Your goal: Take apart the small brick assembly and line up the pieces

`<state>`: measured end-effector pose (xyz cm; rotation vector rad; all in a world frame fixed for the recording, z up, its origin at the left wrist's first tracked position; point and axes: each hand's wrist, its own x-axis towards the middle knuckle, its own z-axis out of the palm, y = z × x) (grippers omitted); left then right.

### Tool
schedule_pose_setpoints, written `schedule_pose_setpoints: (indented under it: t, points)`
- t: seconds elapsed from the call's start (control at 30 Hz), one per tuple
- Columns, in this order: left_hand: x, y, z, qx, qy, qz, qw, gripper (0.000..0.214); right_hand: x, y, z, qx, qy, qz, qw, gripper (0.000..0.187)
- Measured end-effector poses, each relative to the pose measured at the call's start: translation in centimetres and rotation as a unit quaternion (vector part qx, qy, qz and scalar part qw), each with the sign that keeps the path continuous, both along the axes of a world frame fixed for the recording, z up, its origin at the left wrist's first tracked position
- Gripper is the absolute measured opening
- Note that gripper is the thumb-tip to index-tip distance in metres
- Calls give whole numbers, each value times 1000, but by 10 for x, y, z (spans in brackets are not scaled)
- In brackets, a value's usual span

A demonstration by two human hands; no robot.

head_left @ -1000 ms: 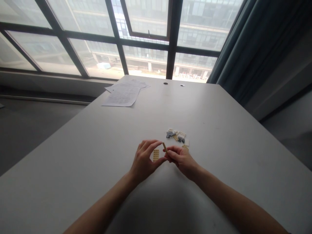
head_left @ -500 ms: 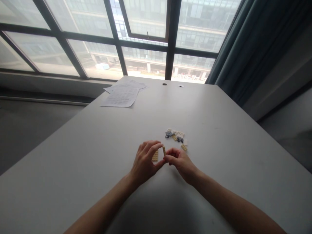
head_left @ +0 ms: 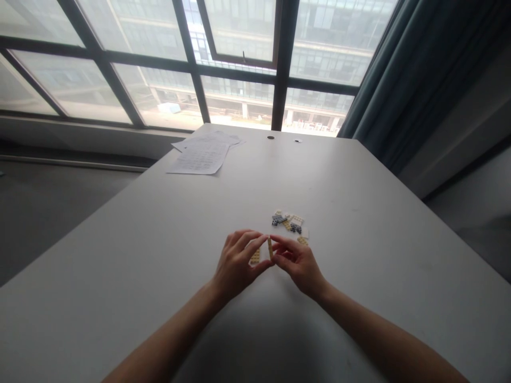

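Note:
A thin tan plate [head_left: 270,248] stands on edge between my two hands, just above the white table [head_left: 159,255]. My left hand [head_left: 236,264] pinches it with thumb and fingers from the left. From the right, my right hand [head_left: 296,262] grips the same plate with its fingertips. A second tan studded plate [head_left: 255,257] lies flat on the table under my left fingers. Behind my hands sits a small pile of loose bricks [head_left: 290,224], tan, white and dark grey.
Printed paper sheets [head_left: 202,155] lie at the far left of the table. Two small round holes [head_left: 271,137] sit near its far edge, below a large window. A dark curtain [head_left: 403,80] hangs at the right.
The thin tan plate has turned from tilted to nearly upright. My right fingers have shifted up along it, and both hands stay over the same spot.

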<state>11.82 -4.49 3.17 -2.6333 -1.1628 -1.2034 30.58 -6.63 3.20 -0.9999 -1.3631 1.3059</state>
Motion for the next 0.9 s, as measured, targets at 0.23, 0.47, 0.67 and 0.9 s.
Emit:
schedule_pose_setpoints:
  t: [0.23,0.47,0.67,0.9]
  points:
    - [0,-1,-2,25,-8,-10,1000,45,-5,2,-1,-116,166,53,978,45]
    - [4,-7,0,11,-21,-2,1000,42,-10,0,5,-196,265,92,940,49]
    - [-5,-1,-2,0,-1,-4,1000,44,-9,3,1,-181,238,74,951,45]
    - [-33,22,-7,-98,71,-42,992,49,9,19,0,114,-348,47,929,40]
